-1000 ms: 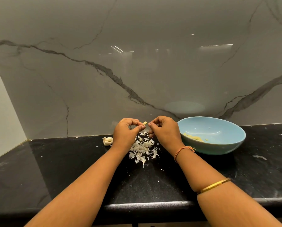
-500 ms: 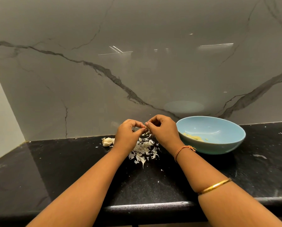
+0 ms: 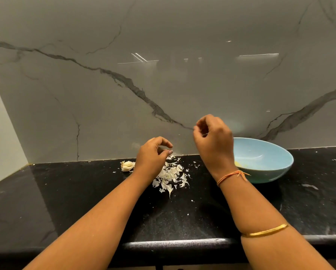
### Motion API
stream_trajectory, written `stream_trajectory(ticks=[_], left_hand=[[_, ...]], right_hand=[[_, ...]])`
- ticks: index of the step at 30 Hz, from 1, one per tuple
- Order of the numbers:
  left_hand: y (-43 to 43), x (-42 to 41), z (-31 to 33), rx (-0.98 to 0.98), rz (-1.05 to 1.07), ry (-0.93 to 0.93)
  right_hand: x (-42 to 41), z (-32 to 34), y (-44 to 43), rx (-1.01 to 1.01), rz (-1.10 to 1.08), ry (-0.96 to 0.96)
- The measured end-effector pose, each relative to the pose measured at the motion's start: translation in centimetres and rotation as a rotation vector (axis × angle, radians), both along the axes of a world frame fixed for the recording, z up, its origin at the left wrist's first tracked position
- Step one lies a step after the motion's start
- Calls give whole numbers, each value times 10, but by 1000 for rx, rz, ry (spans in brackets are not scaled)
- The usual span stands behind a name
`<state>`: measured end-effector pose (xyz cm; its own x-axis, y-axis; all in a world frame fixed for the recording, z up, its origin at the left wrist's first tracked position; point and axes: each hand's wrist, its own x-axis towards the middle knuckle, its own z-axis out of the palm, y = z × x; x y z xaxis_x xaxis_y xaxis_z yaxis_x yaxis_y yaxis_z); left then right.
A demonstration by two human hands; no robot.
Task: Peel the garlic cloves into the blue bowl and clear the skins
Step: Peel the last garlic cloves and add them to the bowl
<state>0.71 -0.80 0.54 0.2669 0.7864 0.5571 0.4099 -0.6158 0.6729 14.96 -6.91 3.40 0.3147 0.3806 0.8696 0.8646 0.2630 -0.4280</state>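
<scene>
The blue bowl stands on the black counter at the right, with yellowish peeled garlic in its bottom. A pile of white garlic skins lies in the middle, near the wall. An unpeeled piece of the garlic bulb sits to the left of the pile. My left hand hovers over the pile's far left edge with its fingers curled; what is inside it is hidden. My right hand is raised beside the bowl's left rim and pinches a thin pale bit of garlic.
The black stone counter runs left and right, and its front edge is close to me. A glossy grey marble wall rises right behind the skins and the bowl. Small white flecks are scattered around the pile.
My hands have come apart. The right hand rose up and to the right, toward the bowl, with a pale bit pinched in it. The left hand stayed over the skins.
</scene>
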Motion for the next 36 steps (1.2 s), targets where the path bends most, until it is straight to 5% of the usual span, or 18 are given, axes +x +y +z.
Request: stream_trajectory(ticks=[12,18,23,30,36], left_hand=[[5,-5,1,-47,108,10],[15,-18,5,-2,240,26],[27,-35,6,-39,362,120],[33,-50,15,-223,286,477],[27,-43,18,-220,166,706]], right_hand=[[23,4,-11,-448,-364,62],[20,3,-9,-350,-310,-27],[1,0,-3,-128,13,-239],[-18,-17,5,-610,385,-346],[-21,-27,9,-981,330,-420]])
